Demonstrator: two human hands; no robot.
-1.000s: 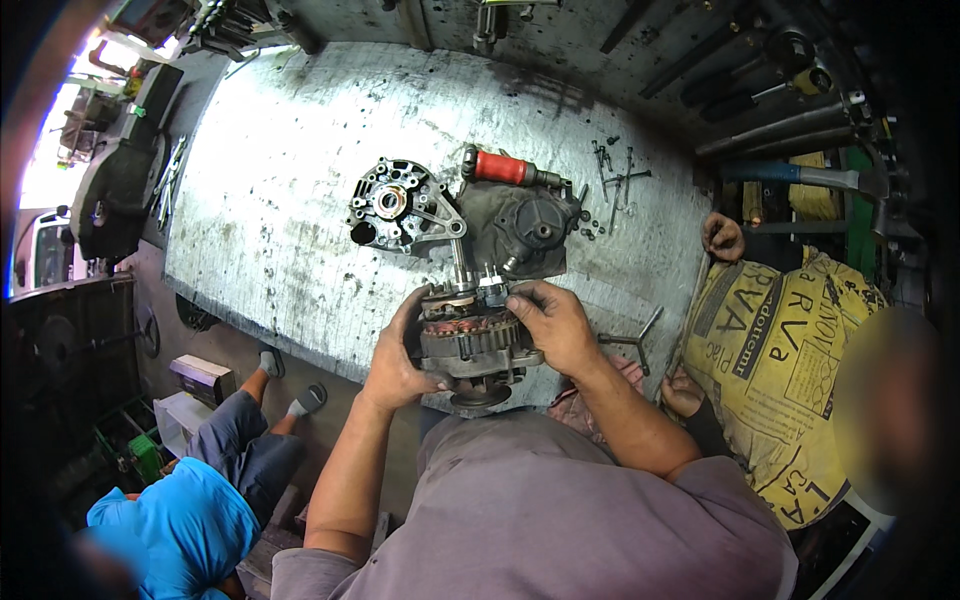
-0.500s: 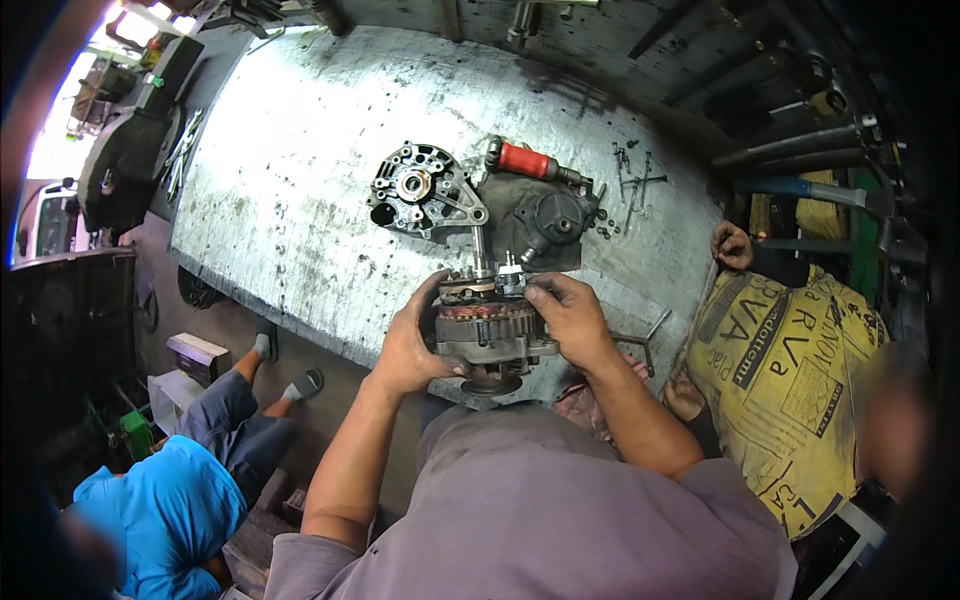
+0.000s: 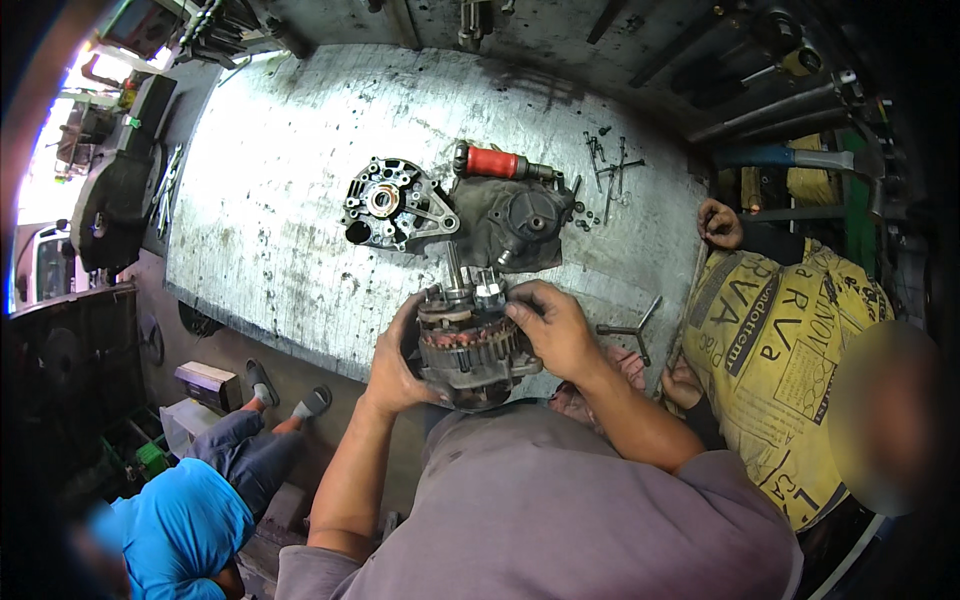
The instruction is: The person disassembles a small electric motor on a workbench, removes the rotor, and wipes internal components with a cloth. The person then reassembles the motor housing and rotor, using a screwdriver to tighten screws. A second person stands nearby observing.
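A round alternator body [image 3: 468, 345] with copper windings and a steel shaft sticking up is held at the near edge of a grey metal workbench [image 3: 300, 200]. My left hand [image 3: 395, 360] cups its left side. My right hand [image 3: 550, 325] grips its top right, fingers near the shaft. Just beyond it on the bench lie a silvery aluminium end housing [image 3: 390, 205] and a dark grey cover [image 3: 515, 220].
A red-handled tool [image 3: 495, 162] lies behind the dark cover, with loose bolts [image 3: 605, 170] to its right. A cross wrench [image 3: 630, 328] sits at the bench edge. A person in a yellow printed shirt [image 3: 780, 340] stands at right; another in blue [image 3: 180, 520] sits low left.
The view has shifted slightly; both hands keep hold of the alternator body at the bench edge, with my right fingers moving a little over its top.
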